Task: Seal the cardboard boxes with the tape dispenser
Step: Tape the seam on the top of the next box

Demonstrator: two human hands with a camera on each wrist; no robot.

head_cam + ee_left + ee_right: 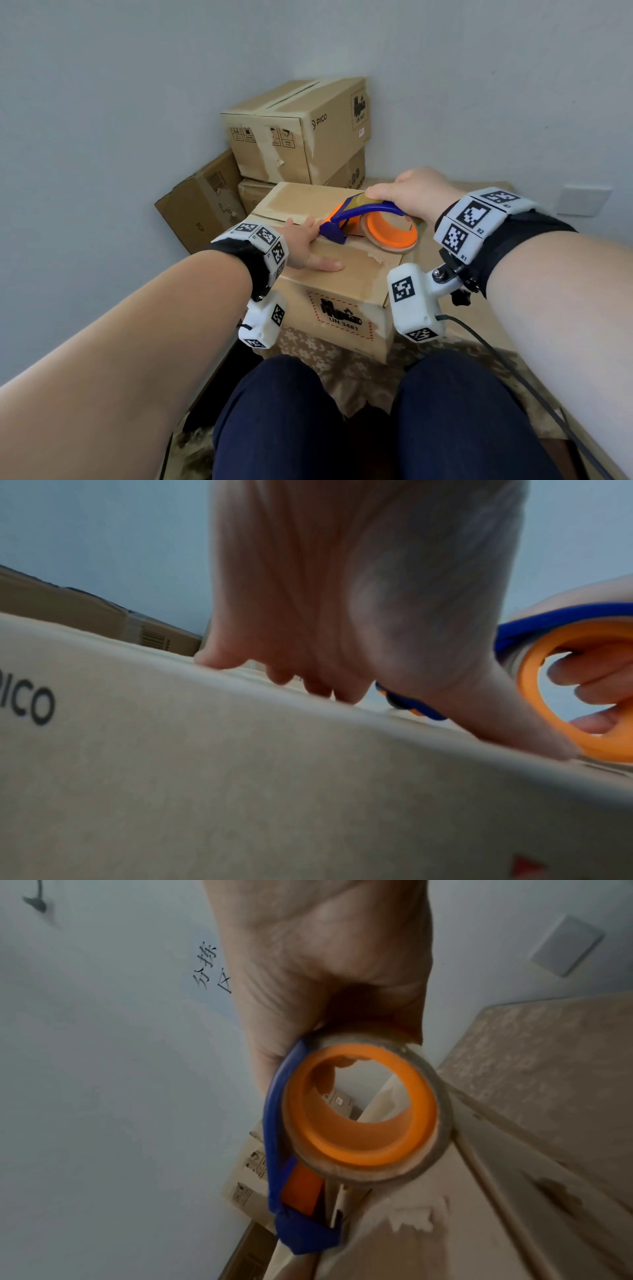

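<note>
cardboard box point(346, 274): flaps closed | tape dispenser point(371, 224): blue-orange, apparently touching top seam

The tape dispenser point(371, 224) sits on the near box point(342, 274), stacked boxes point(294, 133) behind it against the wall point(137, 85).

A: Head view: is the light even?
B: Yes, soft and diffuse; faint shadows, no glare, edges bowed by the wide lens.
A: Wrist views?
B: Dimmer, greyish; motion blur lower right, the near hand point(359, 588) out of focus.

PICO on stacked box point(318, 120), UN 3481 on front box point(343, 324)
</note>
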